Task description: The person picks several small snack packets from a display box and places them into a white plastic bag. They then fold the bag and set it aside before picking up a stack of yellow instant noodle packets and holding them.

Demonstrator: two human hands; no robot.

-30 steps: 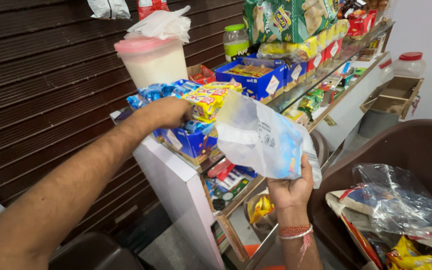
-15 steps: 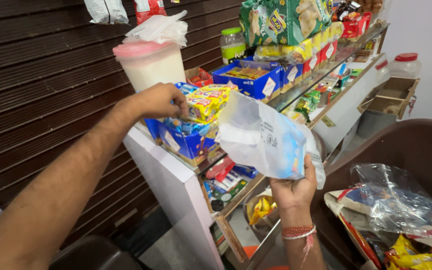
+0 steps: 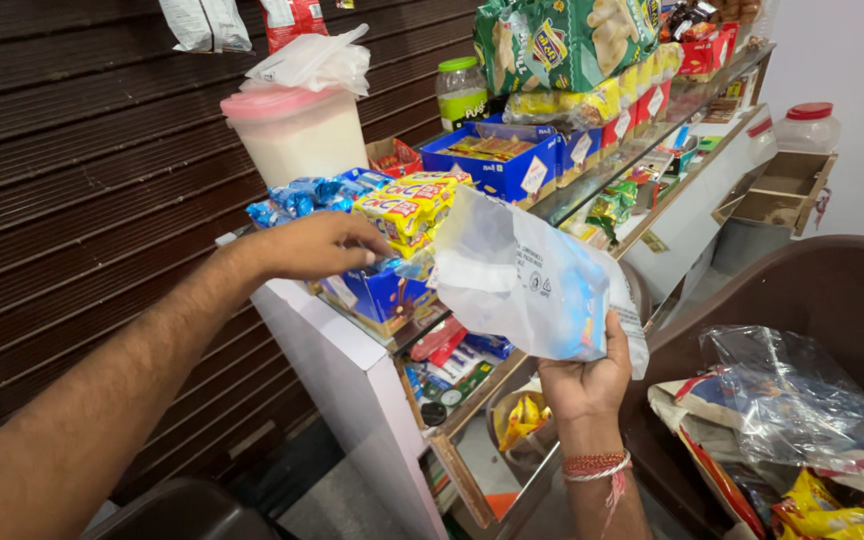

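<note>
jar (image 3: 297, 140) behind snack packets (image 3: 404, 205), bag (image 3: 527, 280) right

White-blue bag (image 3: 527, 280), yellow packets (image 3: 407, 205) — pink-lidded tub (image 3: 297, 135)

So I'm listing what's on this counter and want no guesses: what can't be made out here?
- Head view: what the left hand grips among the small packets; its fingertips are hidden behind them.
- What the plastic bag held by the right hand contains; the film is cloudy.
- The blue display box front, covered by that bag.
- Goods at the shelf's far end: too small.
- The sack at lower right: cut by the edge.
</note>
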